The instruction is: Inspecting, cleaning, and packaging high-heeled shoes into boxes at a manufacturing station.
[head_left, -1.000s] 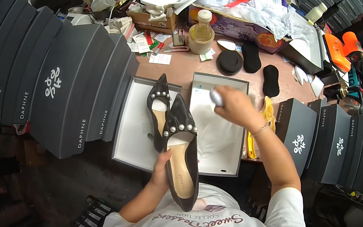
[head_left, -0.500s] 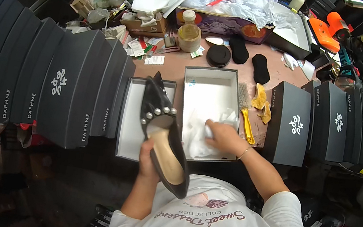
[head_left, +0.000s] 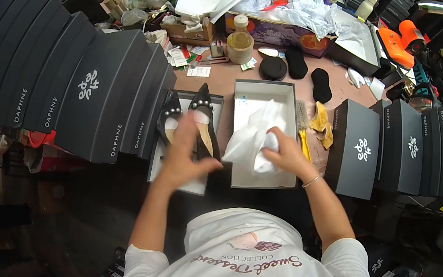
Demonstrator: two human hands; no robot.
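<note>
Beside the open shoe box (head_left: 268,91), the left hand (head_left: 187,153) hovers with loosely spread fingers over a pair of black pointed pumps (head_left: 192,122); whether it touches them cannot be told. The pumps lie in the box lid (head_left: 199,184), just left of the open shoe box, long axes running away from the person, toes pointing far. The right hand (head_left: 288,155) grips crumpled white tissue paper (head_left: 253,138) inside the box. The left hand is the nearer to the pumps. Left of the box stand stacked dark shoe boxes (head_left: 90,89); more (head_left: 356,148) stand right of it; beyond it the desk (head_left: 225,78) carries black insoles (head_left: 307,74).
</note>
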